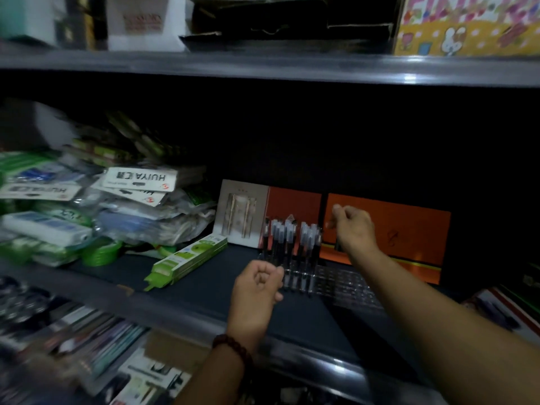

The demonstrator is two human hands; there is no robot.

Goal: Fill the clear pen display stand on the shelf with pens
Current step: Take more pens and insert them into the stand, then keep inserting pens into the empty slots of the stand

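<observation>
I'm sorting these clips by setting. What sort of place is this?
Probably a stationery shop or its stockroom. A metal shelf is crowded with hanging-card packets, a boxed pen set stands behind, and a clear pen stand is partly filled with pens.

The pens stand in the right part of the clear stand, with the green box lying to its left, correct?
No: the head view shows the pens in the left part of the clear stand; the green box does lie to its left.
</observation>
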